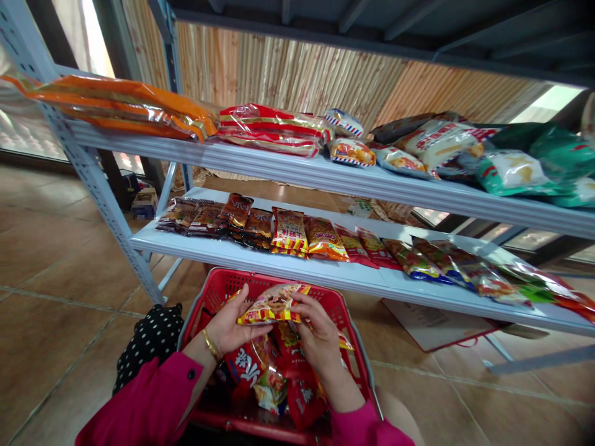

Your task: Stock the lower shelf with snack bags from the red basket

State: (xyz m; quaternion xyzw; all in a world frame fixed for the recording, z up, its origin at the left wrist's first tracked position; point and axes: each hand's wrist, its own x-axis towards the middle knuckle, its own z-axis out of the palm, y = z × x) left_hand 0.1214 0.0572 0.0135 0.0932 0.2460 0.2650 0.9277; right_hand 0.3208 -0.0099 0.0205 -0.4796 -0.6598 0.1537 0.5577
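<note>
A snack bag (274,305) with yellow-and-red striped ends lies between my two hands, above a red plastic basket (218,282). My left hand (235,325) supports it from the left, thumb on top and fingers beneath. On its right end, the fingers of my right hand (318,331) are closed. Below, the basket holds several more snack packets, among them a red bag (304,396) and another with large white characters (246,368). My hands and the held bag hide part of the basket's contents.
In front stands a metal rack. Its lower shelf (223,253) bears a row of packets, including a yellow-red striped one (289,230) and brown ones (188,215). Larger bags, such as an orange one (125,106), lie on the upper shelf (279,162). A cardboard box (432,322) sits beneath.
</note>
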